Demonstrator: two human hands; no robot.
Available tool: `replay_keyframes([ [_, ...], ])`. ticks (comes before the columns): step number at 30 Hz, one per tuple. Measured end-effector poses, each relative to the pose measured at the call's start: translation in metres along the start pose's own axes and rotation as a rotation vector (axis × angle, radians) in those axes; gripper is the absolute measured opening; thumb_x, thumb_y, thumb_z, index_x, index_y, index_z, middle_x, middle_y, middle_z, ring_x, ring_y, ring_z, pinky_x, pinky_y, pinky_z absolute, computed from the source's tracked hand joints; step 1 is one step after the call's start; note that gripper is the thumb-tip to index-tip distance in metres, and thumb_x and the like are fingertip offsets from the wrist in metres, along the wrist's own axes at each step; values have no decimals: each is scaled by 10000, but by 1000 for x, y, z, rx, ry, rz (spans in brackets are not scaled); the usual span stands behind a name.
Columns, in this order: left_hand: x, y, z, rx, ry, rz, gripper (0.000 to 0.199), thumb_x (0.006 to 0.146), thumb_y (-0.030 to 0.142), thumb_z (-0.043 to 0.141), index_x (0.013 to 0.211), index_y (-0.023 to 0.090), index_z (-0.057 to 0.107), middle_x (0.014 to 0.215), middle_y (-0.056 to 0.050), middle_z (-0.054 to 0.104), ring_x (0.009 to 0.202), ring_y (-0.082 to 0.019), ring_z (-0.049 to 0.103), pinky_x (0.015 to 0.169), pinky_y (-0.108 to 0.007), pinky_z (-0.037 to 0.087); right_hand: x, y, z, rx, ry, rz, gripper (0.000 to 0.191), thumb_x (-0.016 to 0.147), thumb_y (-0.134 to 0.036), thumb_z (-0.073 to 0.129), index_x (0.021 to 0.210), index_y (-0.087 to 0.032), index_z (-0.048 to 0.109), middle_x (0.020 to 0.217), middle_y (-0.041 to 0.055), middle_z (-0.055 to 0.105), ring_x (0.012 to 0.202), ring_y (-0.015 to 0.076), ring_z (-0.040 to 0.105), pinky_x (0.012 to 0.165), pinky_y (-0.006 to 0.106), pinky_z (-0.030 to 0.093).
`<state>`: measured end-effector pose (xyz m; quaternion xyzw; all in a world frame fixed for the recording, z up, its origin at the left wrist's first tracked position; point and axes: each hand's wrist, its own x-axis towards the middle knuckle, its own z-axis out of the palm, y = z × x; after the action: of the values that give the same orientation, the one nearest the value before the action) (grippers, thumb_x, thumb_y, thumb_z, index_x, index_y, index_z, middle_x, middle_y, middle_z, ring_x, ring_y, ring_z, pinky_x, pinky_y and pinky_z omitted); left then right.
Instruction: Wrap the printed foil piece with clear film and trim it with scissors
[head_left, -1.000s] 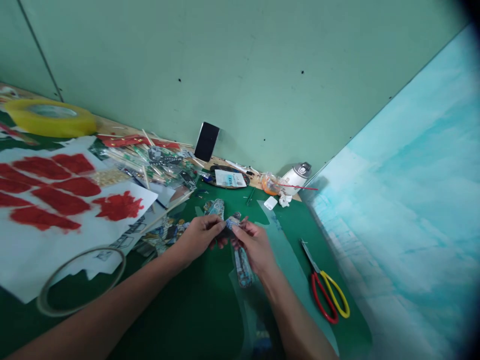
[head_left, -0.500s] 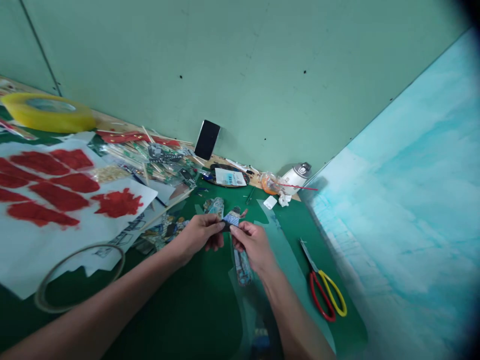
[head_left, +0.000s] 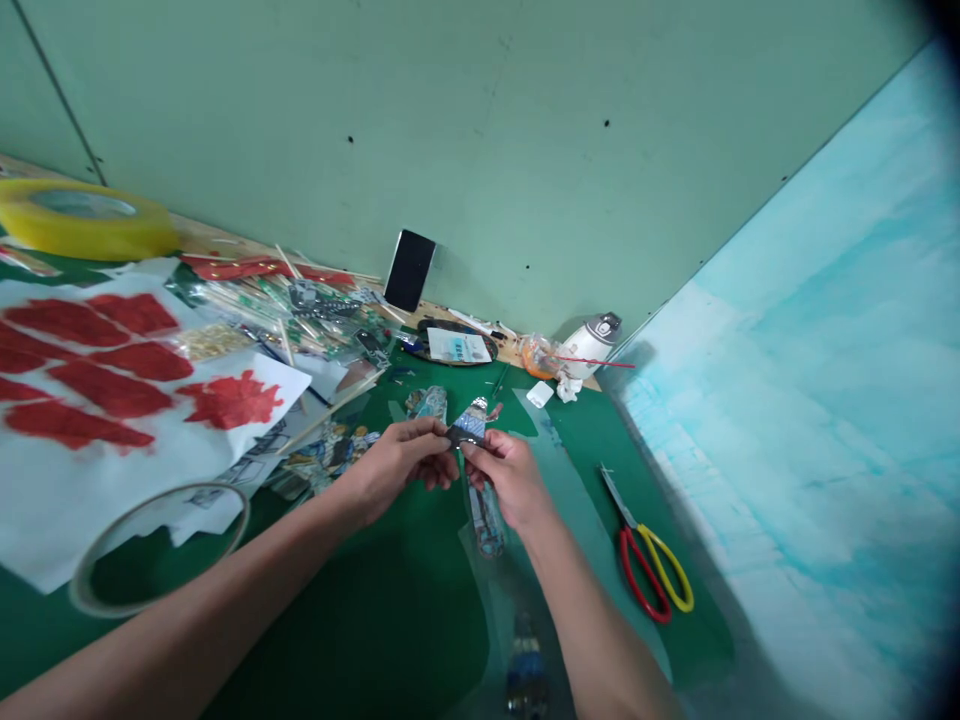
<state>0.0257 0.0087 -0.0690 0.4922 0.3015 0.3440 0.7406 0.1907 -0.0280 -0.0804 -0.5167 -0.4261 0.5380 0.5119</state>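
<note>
One patterned cutout (head_left: 472, 418), now higher, between two hands (head_left: 514, 476)

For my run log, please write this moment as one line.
left hand: pinches small cut-out | right hand: pinches same cut-out | scissors: handles spread, right of right hand | phone: leaning on wall

Bare green tabletop (head_left: 390, 610) between forearms (scissors (head_left: 637, 545) rightward).

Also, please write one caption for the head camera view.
Two hands hold a small patterned piece above a green work surface, with scissors lying open at right.
</note>
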Motion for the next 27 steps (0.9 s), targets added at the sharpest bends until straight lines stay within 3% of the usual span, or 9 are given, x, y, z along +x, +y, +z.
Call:
replay_keyframes([
  [7, 5, -5, -1, 127, 6, 63, 312, 782, 445, 702, 740, 161, 580, 635, -32, 706, 549, -144, 621, 522, -248, 423, -2, -2, -2, -32, -55, -35, 233, 726, -404, 768, 776, -200, 668, 648, -17, 636, 558, 125, 534, 551, 260, 389],
  [13, 2, 2, 3, 153, 54, 8, 324, 783, 464, 691, 829, 155, 602, 653, -46, 717, 564, -169, 636, 495, -248, 400, 4, -4, -8, -24, 25, -63, 223, 673, -396, 784, 735, -209, 679, 631, -15, 631, 566, 139, 548, 566, 276, 424],
  [19, 3, 11, -7, 19, 358, 96, 278, 752, 398, 725, 792, 150, 606, 621, -25, 694, 536, -127, 595, 509, -233, 392, 23, -3, -32, -198, 229, -22, 252, 618, -402, 779, 640, -191, 643, 504, -25, 587, 450, 123, 487, 454, 253, 333],
  [24, 5, 10, -11, -12, 380, 124, 259, 711, 375, 749, 747, 156, 615, 606, -21, 688, 534, -116, 583, 512, -234, 390, 40, 1, -61, -227, 507, -61, 247, 628, -372, 756, 744, -169, 680, 456, -55, 557, 413, 113, 463, 440, 233, 297],
  [27, 8, 5, -12, -20, 400, 146, 215, 722, 367, 730, 711, 178, 628, 591, -14, 682, 526, -120, 585, 511, -247, 388, 42, 1, -68, -195, 627, -123, 208, 649, -345, 723, 758, -171, 687, 480, -57, 570, 436, 111, 471, 445, 229, 317],
])
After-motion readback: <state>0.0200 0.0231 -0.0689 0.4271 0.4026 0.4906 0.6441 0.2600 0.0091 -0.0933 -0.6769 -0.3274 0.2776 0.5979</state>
